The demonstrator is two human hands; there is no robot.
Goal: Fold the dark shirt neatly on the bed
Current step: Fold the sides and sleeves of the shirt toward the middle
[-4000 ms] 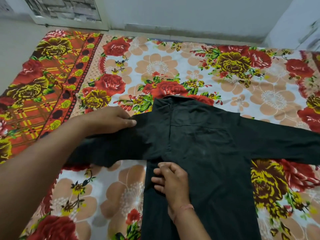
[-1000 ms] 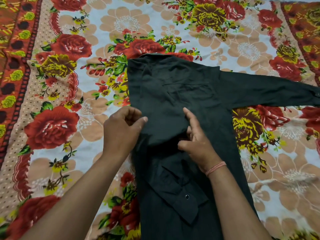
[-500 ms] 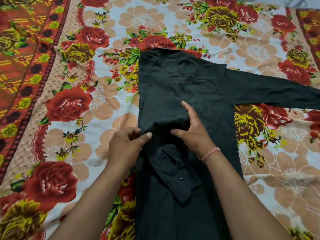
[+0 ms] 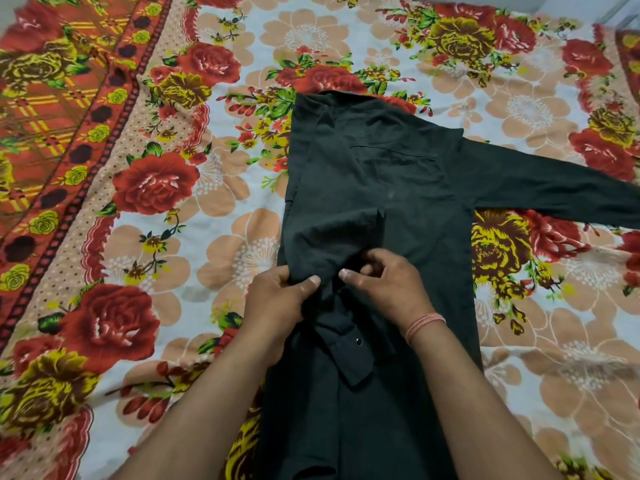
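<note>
Both hands [image 4: 332,289] have slid lower-centre, pinching the shirt's [image 4: 398,188] folded sleeve [image 4: 332,237]; unfolded sleeve [image 4: 554,188] runs right, nearer the right hand [image 4: 388,285].

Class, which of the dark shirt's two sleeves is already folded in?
The sleeve on the person's left, doubled over the shirt body, buttoned cuff showing; the other sleeve lies stretched out.

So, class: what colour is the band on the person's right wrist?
Pinkish-orange band, clearest in the head view.
</note>
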